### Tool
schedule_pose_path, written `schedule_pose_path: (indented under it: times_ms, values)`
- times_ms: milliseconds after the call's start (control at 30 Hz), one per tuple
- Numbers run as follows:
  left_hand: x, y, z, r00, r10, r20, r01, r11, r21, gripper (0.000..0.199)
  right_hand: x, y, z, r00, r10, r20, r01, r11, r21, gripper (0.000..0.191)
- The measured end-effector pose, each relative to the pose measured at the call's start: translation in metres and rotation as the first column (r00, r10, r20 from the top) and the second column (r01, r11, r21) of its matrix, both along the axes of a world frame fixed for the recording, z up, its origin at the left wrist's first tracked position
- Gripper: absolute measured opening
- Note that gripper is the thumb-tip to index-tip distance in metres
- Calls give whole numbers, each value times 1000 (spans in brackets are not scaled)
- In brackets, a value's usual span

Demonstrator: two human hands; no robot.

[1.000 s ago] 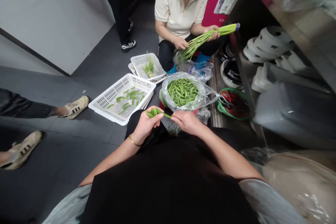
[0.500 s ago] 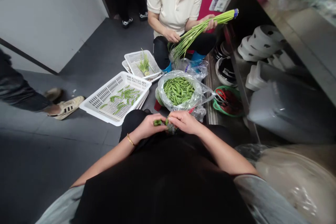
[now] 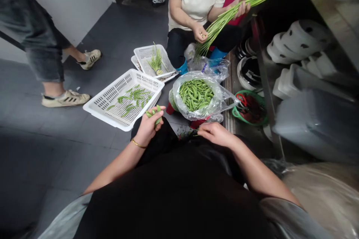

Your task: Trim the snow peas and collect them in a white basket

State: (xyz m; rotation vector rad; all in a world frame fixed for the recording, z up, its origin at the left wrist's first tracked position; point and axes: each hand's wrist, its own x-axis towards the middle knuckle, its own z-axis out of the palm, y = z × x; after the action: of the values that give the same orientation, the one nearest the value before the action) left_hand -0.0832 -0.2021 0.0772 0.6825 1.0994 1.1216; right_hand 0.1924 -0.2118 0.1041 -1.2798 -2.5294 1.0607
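Observation:
Several green pea pods (image 3: 155, 114) rest in my left hand (image 3: 148, 126), its fingers curled round them, near the close corner of a white perforated basket (image 3: 97, 110). More pods (image 3: 137, 95) lie scattered in that basket. My right hand (image 3: 214, 133) is over my lap with its fingers pinched together; a thin greenish bit shows by the fingertips, too small to name. Just beyond it stands a clear plastic bag (image 3: 179, 110), its mouth folded open, full of pea pods (image 3: 196, 93).
Opposite me a seated person (image 3: 196, 3) holds a long bunch of green stalks (image 3: 238, 11). A smaller white basket (image 3: 140, 54) holds a short green bunch (image 3: 155, 63). At right are a green basket (image 3: 238, 114) with red-handled scissors and a metal shelf. Someone's legs (image 3: 45, 56) pass at left.
My hands have come apart: the left moved left and up with the pods, the right shifted slightly right. The walker at left stepped further in. The view has shifted a little.

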Motion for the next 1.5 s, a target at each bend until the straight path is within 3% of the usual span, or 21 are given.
schedule_pose_path:
  times_ms: [100, 167, 300, 400, 467, 567, 700, 767, 867, 967, 1033, 1133, 1200, 1233, 1300, 1400, 1500]
  values:
    - [-9, 4, -3, 984, -125, 125, 126, 992, 2, 18, 9, 21, -7, 966, 13, 259, 8, 997, -79, 20]
    - [-10, 4, -4, 951, -231, 205, 242, 970, -28, 16, 6, 45, -13, 934, -102, 344, 116, 993, -19, 22]
    - [-4, 0, -2, 895, -345, 283, 376, 924, -64, 31, -16, 102, -34, 795, -440, 419, 346, 895, 283, 25]
    - [0, -4, 2, 878, -349, 327, 388, 920, -59, 31, -26, 129, -48, 766, -475, 433, 377, 878, 296, 21]
    - [2, -5, 5, 871, -346, 349, 397, 914, -87, 26, -23, 132, -49, 780, -482, 399, 394, 873, 286, 18]
    - [10, -6, 7, 895, -316, 316, 375, 915, -149, 23, -11, 109, -37, 810, -498, 309, 427, 863, 270, 18]
    - [35, -7, 7, 946, -276, 173, 305, 936, -174, 34, -8, 44, -15, 891, -444, -100, 454, 882, 124, 17]
    - [49, -10, 7, 952, -278, 129, 296, 943, -152, 36, -17, 10, -7, 906, -333, -262, 375, 918, 131, 17]
    - [61, -17, 11, 929, -344, 136, 357, 930, -89, 34, -35, -27, 2, 932, -113, -344, 199, 954, 225, 18]
    - [56, -26, 16, 841, -499, 209, 520, 853, -53, 32, -41, -38, 14, 901, 34, -432, 47, 984, 174, 20]
    - [46, -30, 18, 758, -597, 263, 627, 778, -40, 33, -31, -35, 20, 851, -20, -524, 60, 996, 59, 22]
    - [30, -34, 19, 719, -633, 287, 670, 741, -43, 40, -2, -22, 26, 738, -278, -615, 285, 954, -89, 23]
    - [21, -34, 19, 746, -608, 272, 646, 760, -72, 41, 15, -15, 28, 691, -376, -617, 424, 902, -74, 24]
    - [18, -34, 18, 757, -598, 264, 636, 767, -87, 41, 18, -13, 29, 710, -377, -595, 462, 887, -11, 24]
    - [15, -33, 18, 766, -592, 251, 630, 770, -105, 40, 12, -15, 32, 831, -293, -473, 422, 885, 195, 23]
    - [13, -31, 19, 761, -606, 231, 640, 759, -116, 39, -18, -25, 34, 992, -56, -110, 100, 883, 458, 26]
    - [10, -30, 25, 733, -676, 84, 681, 725, -104, 35, -42, -30, 34, 983, 135, 125, -179, 867, 465, 22]
